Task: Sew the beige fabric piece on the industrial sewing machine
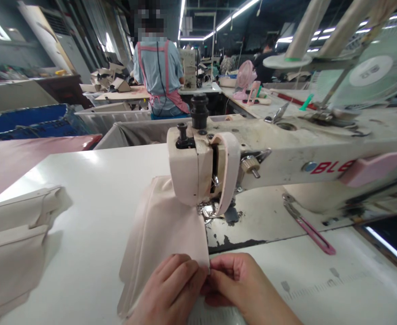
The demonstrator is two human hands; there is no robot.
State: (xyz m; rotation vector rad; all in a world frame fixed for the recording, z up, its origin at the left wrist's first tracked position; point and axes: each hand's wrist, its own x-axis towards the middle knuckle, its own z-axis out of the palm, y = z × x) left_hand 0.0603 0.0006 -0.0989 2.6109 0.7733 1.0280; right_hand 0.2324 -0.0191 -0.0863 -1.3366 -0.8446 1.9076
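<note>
1. Head view: your left hand (171,289) rests on the cloth (164,225), fingers curled and pinching its near edge.
2. Your right hand (239,282) pinches the cloth's near right corner, touching your left hand.
3. The cloth lies on the table (93,180), its far end under the machine (198,167).
4. A pile (12,243) lies well to the left.

I have one view only, from the head camera. It sits above the near edge of the bench (93,216) and faces forward and down. It is close in: left hand (171,289) and right hand (242,284) at the bottom edge, the sewing machine (286,153) just beyond, the workshop behind.
</note>
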